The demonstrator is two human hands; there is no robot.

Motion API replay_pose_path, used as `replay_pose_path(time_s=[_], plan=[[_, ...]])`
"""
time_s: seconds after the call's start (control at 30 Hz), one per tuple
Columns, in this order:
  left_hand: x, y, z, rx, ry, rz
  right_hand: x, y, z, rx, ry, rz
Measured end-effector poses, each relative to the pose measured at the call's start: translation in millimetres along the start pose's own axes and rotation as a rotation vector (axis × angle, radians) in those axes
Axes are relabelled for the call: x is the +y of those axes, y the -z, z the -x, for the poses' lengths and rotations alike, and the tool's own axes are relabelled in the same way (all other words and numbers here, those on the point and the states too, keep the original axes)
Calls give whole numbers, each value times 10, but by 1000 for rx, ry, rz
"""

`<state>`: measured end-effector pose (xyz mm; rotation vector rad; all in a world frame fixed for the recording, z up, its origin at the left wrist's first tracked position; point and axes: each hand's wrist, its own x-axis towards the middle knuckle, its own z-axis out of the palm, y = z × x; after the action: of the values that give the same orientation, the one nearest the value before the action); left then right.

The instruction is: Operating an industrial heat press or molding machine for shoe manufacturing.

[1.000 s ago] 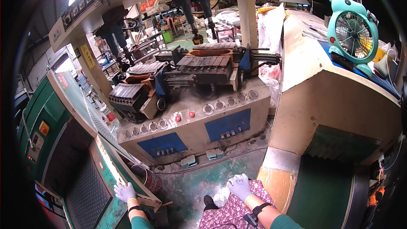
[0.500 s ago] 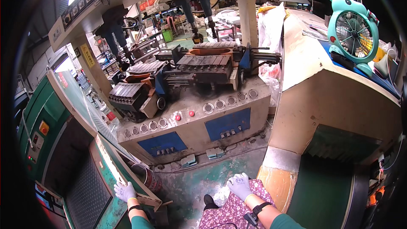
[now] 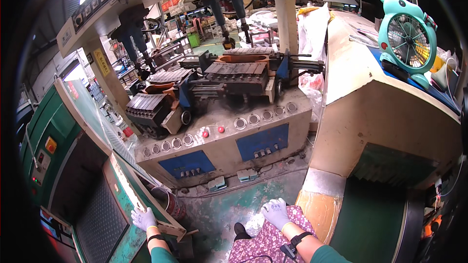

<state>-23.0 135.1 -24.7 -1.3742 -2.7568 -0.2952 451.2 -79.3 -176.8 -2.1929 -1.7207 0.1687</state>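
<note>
Evidently, the worn rim (image 3: 128, 187) lies under the left hand (image 3: 144, 218), fingers bent over it; whether they clamp cannot be told. Floral cloth (image 3: 265, 244) lies beneath the right hand (image 3: 276, 213), fingers loosely curled, palm hidden. Neither hand shows a workpiece, so things seem at a pause; what is done or left cannot be judged. Beyond both hands stands the machine (image 3: 224, 152); right of the right hand, a belt (image 3: 373, 214).
</note>
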Motion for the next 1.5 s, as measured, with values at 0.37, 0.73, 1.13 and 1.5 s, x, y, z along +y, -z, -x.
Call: replay_pose_path(time_s=[0.37, 0.73, 1.13, 1.5], plan=[[24, 35, 43, -1, -4, 21, 7, 0, 8, 15, 14, 11], [28, 32, 28, 10, 8, 3, 7, 24, 2, -29, 3, 16], [-26, -12, 2, 27, 4, 8, 12, -13, 10, 27, 22, -2], [14, 38, 38, 24, 2, 14, 26, -33, 14, 34, 25, 6]])
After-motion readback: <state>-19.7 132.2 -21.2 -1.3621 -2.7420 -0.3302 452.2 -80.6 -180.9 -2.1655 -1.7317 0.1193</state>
